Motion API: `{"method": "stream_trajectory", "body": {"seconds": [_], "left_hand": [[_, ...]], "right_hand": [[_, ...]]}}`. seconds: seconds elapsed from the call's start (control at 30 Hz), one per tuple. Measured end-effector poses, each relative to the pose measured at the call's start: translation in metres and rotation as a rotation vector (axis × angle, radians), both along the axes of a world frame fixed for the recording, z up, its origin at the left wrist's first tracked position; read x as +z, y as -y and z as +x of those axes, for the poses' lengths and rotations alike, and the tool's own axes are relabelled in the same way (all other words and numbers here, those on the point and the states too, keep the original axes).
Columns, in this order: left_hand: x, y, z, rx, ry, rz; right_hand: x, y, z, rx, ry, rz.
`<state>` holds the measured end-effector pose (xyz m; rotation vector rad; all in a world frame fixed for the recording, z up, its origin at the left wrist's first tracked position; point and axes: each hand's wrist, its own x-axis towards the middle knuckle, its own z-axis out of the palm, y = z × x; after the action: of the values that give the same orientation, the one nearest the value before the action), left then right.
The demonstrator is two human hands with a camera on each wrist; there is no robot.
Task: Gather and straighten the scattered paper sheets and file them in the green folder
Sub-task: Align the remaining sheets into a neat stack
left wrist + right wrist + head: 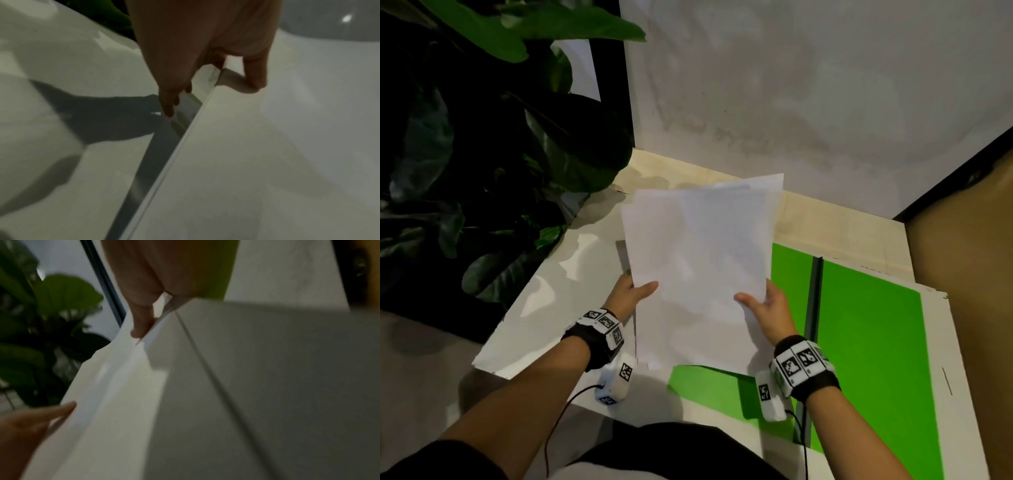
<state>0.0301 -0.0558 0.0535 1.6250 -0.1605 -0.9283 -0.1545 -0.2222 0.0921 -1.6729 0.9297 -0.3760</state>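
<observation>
Holding the paper sheets (698, 260) upright just left of the open green folder (869, 329), the left hand (631, 296) and right hand (765, 308) pinch opposite side edges, probably to square the uneven stack.

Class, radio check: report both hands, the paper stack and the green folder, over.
Left hand and right hand grip paper stack by its side edges. Top edges uneven. Green folder lies open on table, right of stack. Nothing blocking.
</observation>
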Motion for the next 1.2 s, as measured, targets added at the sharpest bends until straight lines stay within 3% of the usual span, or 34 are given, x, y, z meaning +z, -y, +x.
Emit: {"method": "stream_trajectory", "body": {"seconds": [0.1, 0.2, 0.3, 0.37, 0.47, 0.53, 0.63, 0.7, 0.9, 1.1, 1.2], "left_hand": [[0.02, 0.007, 0.001, 0.053, -0.168, -0.09], [0.027, 0.016, 0.002, 0.025, -0.259, -0.138], [0.031, 0.023, -0.004, -0.068, -0.173, -0.052], [0.031, 0.027, -0.008, -0.067, -0.118, 0.113], [0.04, 0.033, -0.007, -0.094, -0.111, 0.263], [0.052, 0.038, -0.001, -0.091, -0.051, 0.191], [0.075, 0.04, 0.003, -0.063, 0.077, -0.098], [0.085, 0.041, 0.001, -0.091, 0.175, -0.166], [0.093, 0.039, 0.002, -0.109, 0.295, -0.195], [0.089, 0.041, 0.004, 0.009, 0.378, -0.139], [0.1, 0.044, -0.013, 0.05, 0.498, -0.173]], "right_hand": [[0.022, 0.007, -0.008, 0.026, 0.098, -0.024], [0.03, 0.014, -0.01, -0.027, 0.049, -0.039], [0.037, 0.013, -0.014, -0.135, -0.012, 0.15], [0.037, 0.012, -0.016, -0.201, -0.059, 0.315], [0.034, 0.016, -0.018, -0.238, -0.129, 0.393], [0.042, 0.021, -0.017, -0.24, -0.052, 0.381], [0.051, 0.028, -0.017, -0.172, 0.229, 0.4], [0.048, 0.029, -0.014, -0.163, 0.214, 0.403], [0.052, 0.018, -0.004, -0.232, 0.254, 0.265], [0.057, 0.017, 0.005, -0.003, 0.131, 0.036], [0.053, 0.005, 0.017, -0.131, 0.21, -0.133]]}}
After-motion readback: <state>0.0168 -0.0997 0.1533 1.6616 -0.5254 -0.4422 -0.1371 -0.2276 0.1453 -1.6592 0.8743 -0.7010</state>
